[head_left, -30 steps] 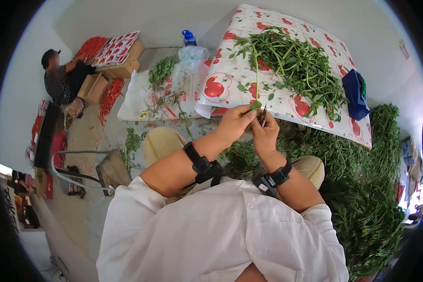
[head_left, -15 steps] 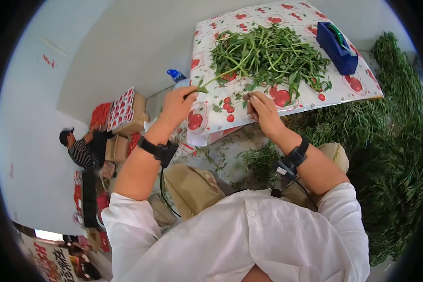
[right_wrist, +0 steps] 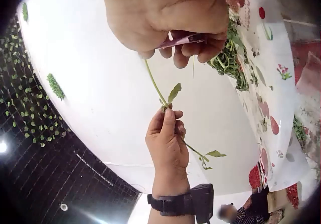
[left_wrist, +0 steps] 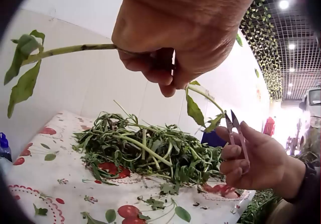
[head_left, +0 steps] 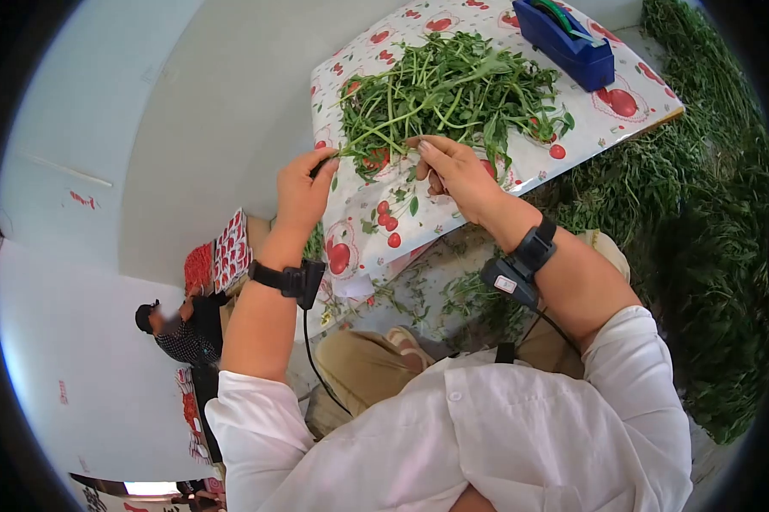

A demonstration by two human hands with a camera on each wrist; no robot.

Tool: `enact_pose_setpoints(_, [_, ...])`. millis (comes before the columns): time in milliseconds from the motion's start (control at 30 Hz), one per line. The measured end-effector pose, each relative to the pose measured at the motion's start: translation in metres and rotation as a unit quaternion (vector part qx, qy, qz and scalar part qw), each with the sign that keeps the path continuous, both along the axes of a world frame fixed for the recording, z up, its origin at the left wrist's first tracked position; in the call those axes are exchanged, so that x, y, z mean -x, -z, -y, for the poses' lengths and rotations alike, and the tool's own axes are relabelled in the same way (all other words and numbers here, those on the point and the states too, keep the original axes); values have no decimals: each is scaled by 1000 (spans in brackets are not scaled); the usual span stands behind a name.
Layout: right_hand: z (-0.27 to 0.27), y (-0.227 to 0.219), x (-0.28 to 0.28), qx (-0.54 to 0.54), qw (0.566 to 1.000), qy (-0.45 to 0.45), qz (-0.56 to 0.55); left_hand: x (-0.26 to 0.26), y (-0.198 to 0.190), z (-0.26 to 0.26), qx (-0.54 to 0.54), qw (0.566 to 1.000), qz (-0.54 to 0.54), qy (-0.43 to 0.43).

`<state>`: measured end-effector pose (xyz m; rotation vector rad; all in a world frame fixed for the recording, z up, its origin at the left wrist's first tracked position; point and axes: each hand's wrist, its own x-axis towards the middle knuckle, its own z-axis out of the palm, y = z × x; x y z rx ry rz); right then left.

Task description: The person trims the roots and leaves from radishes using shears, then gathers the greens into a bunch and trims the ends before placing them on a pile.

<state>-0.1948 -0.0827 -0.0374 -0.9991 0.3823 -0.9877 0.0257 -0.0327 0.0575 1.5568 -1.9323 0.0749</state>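
My left hand (head_left: 305, 189) pinches a green leafy stem (left_wrist: 80, 48) between thumb and fingers, at the left side of the pile of cut greens (head_left: 453, 90). In the left wrist view, the stem sticks out on both sides of the left hand (left_wrist: 180, 28). My right hand (head_left: 466, 175) holds small pinkish snips (left_wrist: 238, 136), blades pointing up and apart, near the leaves at the stem's right end. From the right wrist, the snips' handle (right_wrist: 181, 40) shows in the curled fingers, and the stem (right_wrist: 155, 83) runs between the two hands.
The pile lies on a fruit-patterned table cover (head_left: 453, 200). A blue tape dispenser (head_left: 568, 47) stands beyond it at the right. More greens (head_left: 700, 239) cover the floor at the right. A person (head_left: 184, 328) sits at the far left beside red items.
The hands were together by the table's near edge, then parted; now they are at the pile's near-left side, closer together than half a second ago. The head view has turned.
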Motion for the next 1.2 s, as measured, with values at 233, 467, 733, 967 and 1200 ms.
enact_pose_setpoints(233, [8, -4, -2, -28, 999, 22, 24, 10, -4, 0, 13, 1000, 11, -8])
enact_pose_setpoints(467, [15, -9, -3, -29, 998, 41, 24, 14, -6, 4, -15, 999, 28, -24])
enact_pose_setpoints(733, [38, -1, -8, -55, 994, 85, 26, 5, 17, 19, -29, 999, 28, -37])
enact_pose_setpoints(967, [44, 8, -11, -125, 987, 98, 30, 19, 22, 25, -164, 946, -247, -131])
enact_pose_setpoints(1200, [13, 4, -24, -90, 993, 63, 47, 45, 30, 24, -246, 880, -403, -52])
